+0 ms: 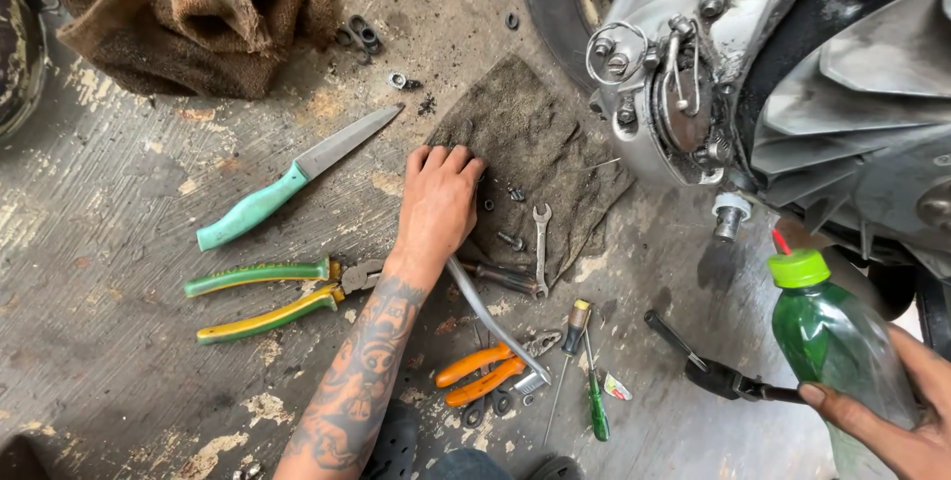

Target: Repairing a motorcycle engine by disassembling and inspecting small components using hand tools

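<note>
Left hand (439, 205) laid palm down on the grey rag (535, 148) spread over the concrete floor (119, 341), fingers curled over the rag's near-left edge, knuckles up; whether anything is pinched underneath cannot be told. Small bolts (510, 239) and a short open-end spanner (541, 242) scattered on the rag just beside those fingers, near the rag's lower edge. Right hand (906, 421) at the lower right corner of the view, wrapped around a green plastic bottle (830, 336) with a lime cap and a red spout, held upright below the scooter's engine casing (684, 94) and its finned fan housing (852, 94). Along the floor to the left: a knife with a teal handle (287, 186) and green-and-yellow pliers (287, 292); nearer the body, orange-handled pliers (480, 373), a bent steel bar (490, 317), two screwdrivers (584, 371) and a black-handled tool (708, 366). Brown towel (188, 4) bunched at the far left, with a few washers (362, 34) close by. Likely risks, judging from this: tugging or bunching the rag could roll the loose bolts off onto the dirty floor and lose them; a squeeze or tilt of the bottle could spill liquid; a careless sweep leftward could meet the bare knife blade.
</note>
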